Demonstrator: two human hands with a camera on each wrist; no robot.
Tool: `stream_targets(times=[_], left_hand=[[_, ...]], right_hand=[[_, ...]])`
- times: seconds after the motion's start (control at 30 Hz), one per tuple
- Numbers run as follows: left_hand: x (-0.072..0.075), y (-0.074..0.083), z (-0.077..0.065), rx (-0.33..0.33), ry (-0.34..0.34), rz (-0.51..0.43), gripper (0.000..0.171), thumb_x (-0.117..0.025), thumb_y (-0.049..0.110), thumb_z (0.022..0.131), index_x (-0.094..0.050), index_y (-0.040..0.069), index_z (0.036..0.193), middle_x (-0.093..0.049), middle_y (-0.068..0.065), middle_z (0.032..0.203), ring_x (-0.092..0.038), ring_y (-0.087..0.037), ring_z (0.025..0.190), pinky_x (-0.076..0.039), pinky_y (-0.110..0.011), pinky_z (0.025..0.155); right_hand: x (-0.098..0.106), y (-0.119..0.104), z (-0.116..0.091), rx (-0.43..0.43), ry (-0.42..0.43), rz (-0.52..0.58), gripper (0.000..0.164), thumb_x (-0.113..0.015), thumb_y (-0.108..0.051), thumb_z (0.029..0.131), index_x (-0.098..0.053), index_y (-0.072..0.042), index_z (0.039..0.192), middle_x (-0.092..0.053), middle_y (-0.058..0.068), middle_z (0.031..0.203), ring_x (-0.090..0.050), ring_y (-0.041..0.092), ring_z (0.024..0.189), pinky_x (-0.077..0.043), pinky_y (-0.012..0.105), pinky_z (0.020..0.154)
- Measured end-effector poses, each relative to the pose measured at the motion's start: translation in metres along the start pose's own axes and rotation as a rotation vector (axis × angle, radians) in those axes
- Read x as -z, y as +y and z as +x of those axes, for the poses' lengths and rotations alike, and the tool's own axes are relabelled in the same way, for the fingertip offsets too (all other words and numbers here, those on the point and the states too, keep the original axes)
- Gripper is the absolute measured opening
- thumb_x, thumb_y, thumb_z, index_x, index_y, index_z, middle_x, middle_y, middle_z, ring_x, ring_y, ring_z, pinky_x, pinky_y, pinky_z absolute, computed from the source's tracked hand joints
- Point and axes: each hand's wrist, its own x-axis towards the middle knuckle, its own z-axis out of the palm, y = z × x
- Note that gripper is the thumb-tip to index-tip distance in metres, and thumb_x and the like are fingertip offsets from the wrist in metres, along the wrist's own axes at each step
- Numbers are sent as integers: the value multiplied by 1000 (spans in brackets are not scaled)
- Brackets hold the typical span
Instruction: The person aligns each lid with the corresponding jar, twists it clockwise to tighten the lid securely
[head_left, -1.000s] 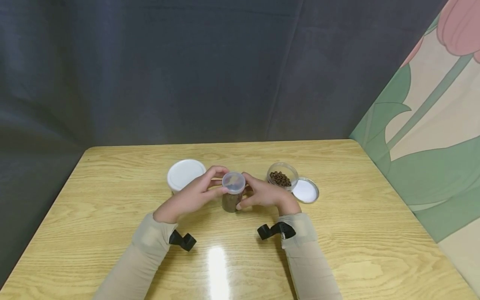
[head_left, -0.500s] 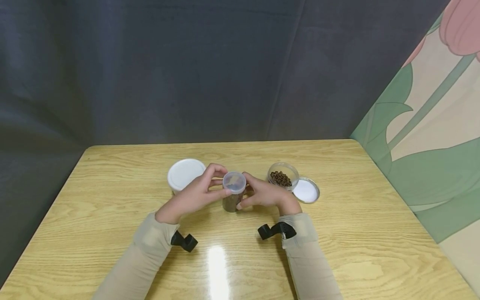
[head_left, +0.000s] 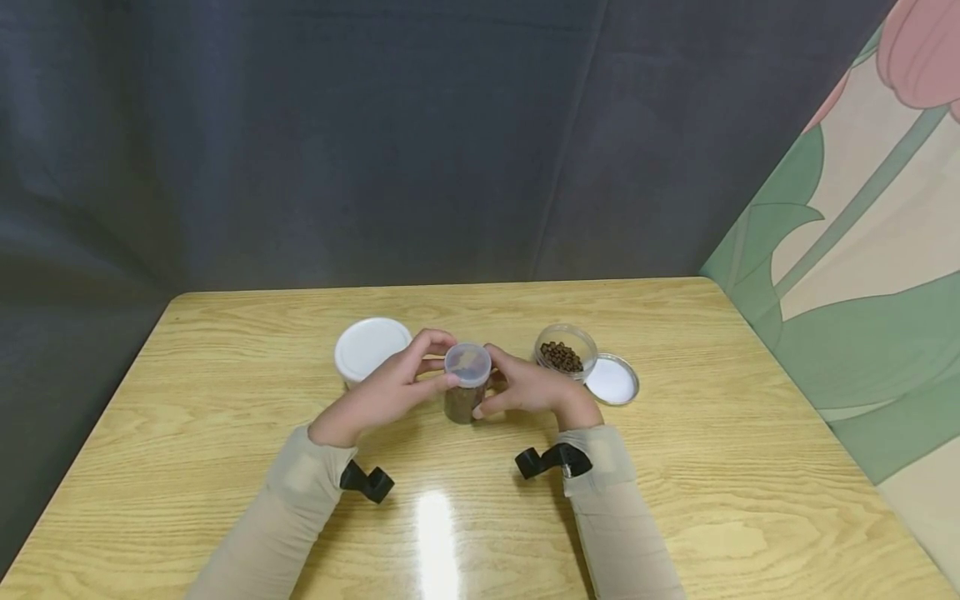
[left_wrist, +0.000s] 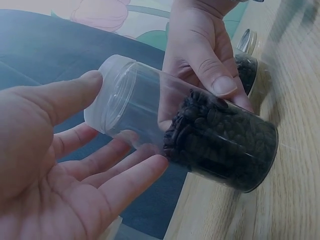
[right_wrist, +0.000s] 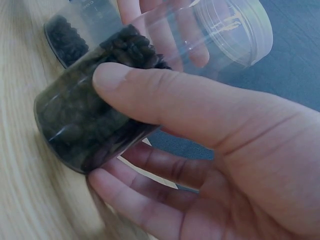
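Note:
A clear cylindrical jar (head_left: 463, 405) stands upright on the table, part-filled with dark oval pieces that look like beans or seeds (left_wrist: 225, 135). Its translucent lid (head_left: 468, 367) sits on top. My left hand (head_left: 386, 388) holds the lid by its edge, thumb on the near side and fingers round the far side. Lower down, my right hand (head_left: 531, 386) grips the jar's body from the right. In the right wrist view its thumb (right_wrist: 115, 82) presses the jar's wall beside the dark pieces.
Behind my left hand stands a white-lidded round tub (head_left: 371, 346), partly covered by that hand. Beyond the right hand is a clear round container (head_left: 587, 343) with brown pellets (head_left: 561, 357). A white disc-shaped lid with a metallic rim (head_left: 612, 381) lies beside it on the wooden table (head_left: 750, 467).

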Motion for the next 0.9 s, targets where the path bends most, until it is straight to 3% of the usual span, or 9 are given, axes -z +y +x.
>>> stream_targets(times=[0.23,0.43,0.6,0.9], left_hand=[[3,-2,0,-3,-36,-16,50,-54,21,107,-35,8,152,-42,-15,153,-45,-36,140,-43,-49,113],[3,-2,-1,-1,-49,-35,53,-55,21,107,-34,11,154,-38,-13,157,-43,-35,142,-43,-50,113],[2,-2,0,2,-27,-29,59,-63,21,103,-31,13,151,-38,-15,155,-44,-36,141,-44,-48,113],[-1,-1,0,4,9,-37,49,-65,19,101,-34,11,138,-42,-16,147,-47,-35,138,-47,-46,110]], right_hand=[[0,2,1,4,-5,7,71,-79,-8,86,-37,-5,143,-49,19,141,-53,36,129,-47,50,107],[0,2,1,3,-8,7,70,-79,-8,87,-37,-5,143,-49,18,142,-52,37,130,-46,50,108],[0,4,2,10,-9,-4,69,-79,-8,86,-38,-6,141,-51,16,136,-55,32,124,-49,46,103],[1,3,3,18,-10,-5,68,-79,-8,86,-39,-6,140,-52,15,133,-57,30,119,-50,43,100]])
